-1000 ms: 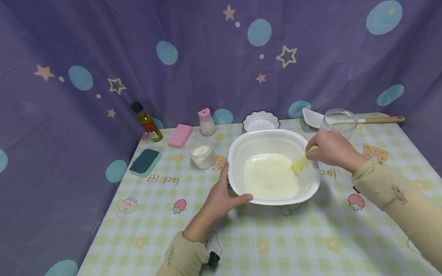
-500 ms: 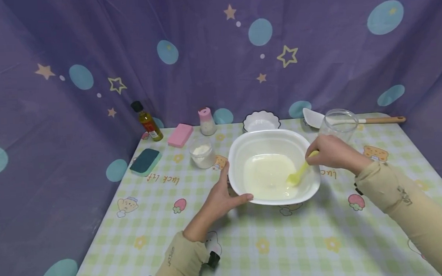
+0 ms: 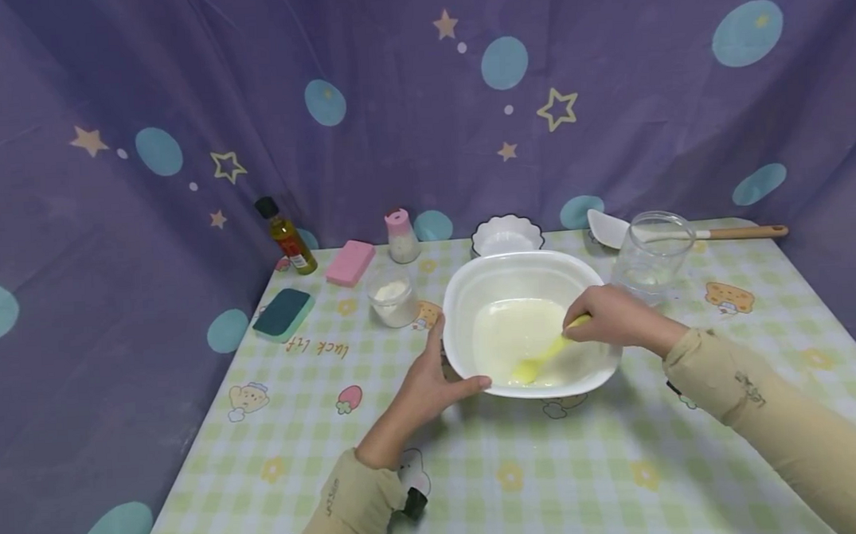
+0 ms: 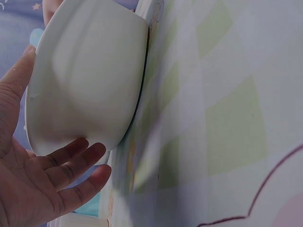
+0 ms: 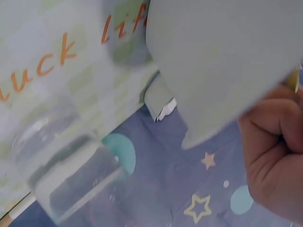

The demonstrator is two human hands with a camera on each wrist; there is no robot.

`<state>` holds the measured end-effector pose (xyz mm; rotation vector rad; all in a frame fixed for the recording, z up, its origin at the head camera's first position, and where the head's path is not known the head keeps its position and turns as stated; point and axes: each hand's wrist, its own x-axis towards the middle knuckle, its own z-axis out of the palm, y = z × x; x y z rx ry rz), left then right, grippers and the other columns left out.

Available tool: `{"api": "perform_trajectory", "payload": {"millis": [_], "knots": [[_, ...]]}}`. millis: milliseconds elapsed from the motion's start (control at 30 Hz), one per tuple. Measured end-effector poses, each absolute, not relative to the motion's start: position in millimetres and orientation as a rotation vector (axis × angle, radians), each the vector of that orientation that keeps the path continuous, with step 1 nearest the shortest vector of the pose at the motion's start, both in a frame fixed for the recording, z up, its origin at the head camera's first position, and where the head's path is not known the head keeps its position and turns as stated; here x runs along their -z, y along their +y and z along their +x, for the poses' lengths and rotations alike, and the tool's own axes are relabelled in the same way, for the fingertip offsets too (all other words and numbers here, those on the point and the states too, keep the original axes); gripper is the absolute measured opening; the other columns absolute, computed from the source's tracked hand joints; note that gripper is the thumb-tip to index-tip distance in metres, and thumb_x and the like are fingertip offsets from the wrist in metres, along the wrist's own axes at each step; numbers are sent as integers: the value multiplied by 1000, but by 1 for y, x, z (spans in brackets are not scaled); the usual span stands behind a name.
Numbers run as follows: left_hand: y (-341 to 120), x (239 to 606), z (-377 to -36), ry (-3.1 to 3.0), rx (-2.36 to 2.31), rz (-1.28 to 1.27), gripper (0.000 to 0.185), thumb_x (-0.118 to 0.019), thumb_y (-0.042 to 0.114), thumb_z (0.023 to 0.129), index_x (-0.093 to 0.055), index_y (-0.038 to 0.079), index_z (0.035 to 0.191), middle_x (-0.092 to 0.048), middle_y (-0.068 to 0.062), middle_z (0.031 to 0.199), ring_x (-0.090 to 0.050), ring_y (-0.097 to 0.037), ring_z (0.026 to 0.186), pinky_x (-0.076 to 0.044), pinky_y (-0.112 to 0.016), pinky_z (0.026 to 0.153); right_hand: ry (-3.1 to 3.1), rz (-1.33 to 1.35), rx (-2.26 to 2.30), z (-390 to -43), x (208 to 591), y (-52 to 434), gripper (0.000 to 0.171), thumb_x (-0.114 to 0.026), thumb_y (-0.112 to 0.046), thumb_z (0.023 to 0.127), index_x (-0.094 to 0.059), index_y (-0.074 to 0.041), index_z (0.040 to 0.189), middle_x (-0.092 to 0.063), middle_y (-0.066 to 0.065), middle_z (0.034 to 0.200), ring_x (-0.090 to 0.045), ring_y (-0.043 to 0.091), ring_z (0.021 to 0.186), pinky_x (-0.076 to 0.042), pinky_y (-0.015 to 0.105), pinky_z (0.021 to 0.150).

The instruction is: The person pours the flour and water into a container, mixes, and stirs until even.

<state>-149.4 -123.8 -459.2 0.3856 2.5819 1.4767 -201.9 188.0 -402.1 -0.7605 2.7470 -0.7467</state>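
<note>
A white tub-like bowl (image 3: 522, 277) holds pale, milky liquid (image 3: 503, 335). Stretched along its near-left corner is my left hand (image 3: 429, 386), the thumb lying over the rim. From the left wrist, the loosely spread fingers of that hand (image 4: 33, 179) meet the outer wall of the bowl (image 4: 90, 80). My right hand (image 3: 609, 315) pinches the handle of a yellow spoon (image 3: 540, 361), whose head dips in the liquid near the front wall. In the right wrist view the bowl (image 5: 222, 61) hides most of the spoon, and the curled right hand (image 5: 277, 151) shows at the edge.
Behind the bowl are a scalloped dish (image 3: 507, 233), a clear jar (image 3: 646, 269) and a wooden-handled spatula (image 3: 742, 232). To the left stand a cup of white powder (image 3: 392, 300), a pink-topped shaker (image 3: 401, 238), an oil bottle (image 3: 290, 241), a pink sponge (image 3: 350, 262) and a green sponge (image 3: 283, 313).
The right hand has swept the spoon left and toward the front of the bowl, uncovering more of the jar. The left hand and bowl have stayed put.
</note>
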Motion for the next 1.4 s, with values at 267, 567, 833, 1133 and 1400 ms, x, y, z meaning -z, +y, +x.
{"api": "perform_trajectory", "payload": {"millis": [267,567,833,1133,1400], "knots": [[-123,459,-149,2578,-1485,388,122,-85,45,73,1,25,158,-22,-2,160,-28,-17,142,-26,-45,113,2889,-726,770,-201,417,168,9,-75,-21,84,-79,-12,84,-74,-2,83,-68,22,81,-51,43,77],[-123,458,-149,2585,-1469,372,122,-84,47,73,0,24,158,-20,-2,160,-25,-17,143,-24,-45,114,3013,-577,747,-213,420,161,11,-75,-22,84,-79,-11,83,-74,2,83,-66,22,77,-51,44,75],[-123,457,-148,2580,-1462,349,123,-84,48,72,1,22,158,-21,-3,160,-27,-18,142,-25,-45,113,3055,-506,738,-221,418,165,16,-73,-20,85,-77,-5,88,-74,8,86,-66,28,78,-51,47,73],[-123,458,-149,2562,-1488,376,122,-84,46,74,2,24,158,-19,-2,160,-25,-18,143,-24,-46,114,3112,-406,644,-223,409,178,19,-71,-21,86,-77,-5,95,-73,16,97,-65,37,84,-51,48,65],[-123,459,-149,2567,-1487,378,122,-84,46,74,2,25,158,-23,-2,159,-29,-18,142,-25,-46,113,3094,-414,605,-216,395,193,19,-68,-18,86,-77,-5,97,-72,17,101,-65,36,85,-51,45,63]]}}
